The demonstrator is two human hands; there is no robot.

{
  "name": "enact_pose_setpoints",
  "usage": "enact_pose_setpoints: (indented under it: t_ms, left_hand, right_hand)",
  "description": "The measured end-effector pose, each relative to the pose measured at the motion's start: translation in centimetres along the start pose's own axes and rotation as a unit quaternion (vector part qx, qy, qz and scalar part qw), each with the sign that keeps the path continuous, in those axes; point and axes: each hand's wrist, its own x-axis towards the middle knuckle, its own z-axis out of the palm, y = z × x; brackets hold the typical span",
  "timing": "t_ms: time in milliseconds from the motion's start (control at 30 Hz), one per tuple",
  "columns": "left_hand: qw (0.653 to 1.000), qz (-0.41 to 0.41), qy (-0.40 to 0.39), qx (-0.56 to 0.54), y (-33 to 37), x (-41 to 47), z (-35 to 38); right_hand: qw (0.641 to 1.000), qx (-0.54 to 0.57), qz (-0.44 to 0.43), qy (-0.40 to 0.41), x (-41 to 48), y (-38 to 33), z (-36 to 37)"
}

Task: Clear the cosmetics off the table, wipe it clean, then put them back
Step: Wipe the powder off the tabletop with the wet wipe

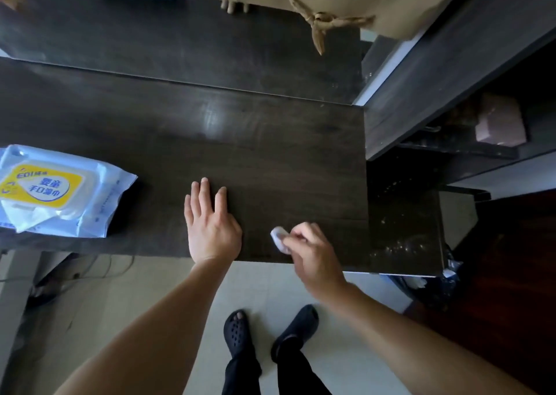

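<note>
Your right hand (313, 254), fingers curled and clamped on a white wipe (277, 237), holds it on the dark table (270, 153) near the front edge. Beside it, your left hand (212, 224) lies flat, fingers straight, slightly apart. Farther left: wet-wipe pack (60, 190).

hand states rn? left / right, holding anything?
Left hand: open, fingers straight, flat on the table, holding nothing.
Right hand: closed, fingers curled round a white wipe at the table's near edge.

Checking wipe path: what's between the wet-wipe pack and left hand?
Head view: only bare dark wooden tabletop between the blue-and-yellow plastic wet-wipe pack and left hand.
</note>
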Motion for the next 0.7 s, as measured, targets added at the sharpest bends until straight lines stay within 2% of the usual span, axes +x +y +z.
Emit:
enact_pose_setpoints:
  t_ms: [33, 100, 167, 267, 333, 400, 467, 533, 600, 700]
  left_hand:
    - [1.000, 0.002, 0.000, -0.002, -0.1, 0.0, 0.0]
    - [1.000, 0.001, 0.000, -0.003, -0.1, 0.1, 0.0]
    - [1.000, 0.002, -0.006, -0.008, -0.1, -0.1, 0.0]
    - [1.000, -0.003, -0.024, -0.011, 0.0, -0.1, -0.3]
    - [0.998, -0.027, -0.051, -0.006, 0.8, -0.1, -0.8]
    - [0.997, -0.031, -0.066, -0.012, 2.6, -0.7, -1.2]
    - [0.997, 0.017, -0.075, -0.025, 5.3, -2.0, -1.3]
    - [0.993, 0.070, -0.089, -0.037, 8.5, -3.7, -0.8]
    - [0.988, 0.098, -0.108, -0.048, 11.7, -5.2, 0.0]
    - [0.988, 0.102, -0.107, -0.049, 15.5, -6.0, 1.8]
  right_hand:
    - [0.999, 0.007, 0.026, -0.041, -2.4, -0.3, 0.2]
    - [0.994, 0.000, 0.023, -0.109, -8.1, 0.3, 0.0]
    - [0.991, -0.002, 0.063, -0.122, -13.2, 2.6, -1.1]
    - [0.957, 0.053, 0.283, -0.034, -17.1, 5.6, -4.8]
    - [0.901, 0.130, 0.412, 0.035, -17.7, 6.8, -7.9]
    - [0.845, 0.203, 0.490, 0.072, -17.7, 8.0, -10.4]
    - [0.808, 0.248, 0.529, 0.081, -17.5, 9.5, -11.8]
    - [0.792, 0.276, 0.541, 0.060, -16.9, 11.0, -12.5]
    - [0.801, 0.260, 0.539, 0.033, -15.8, 12.8, -13.0]
    - [0.836, 0.221, 0.499, 0.062, -12.6, 15.7, -14.0]
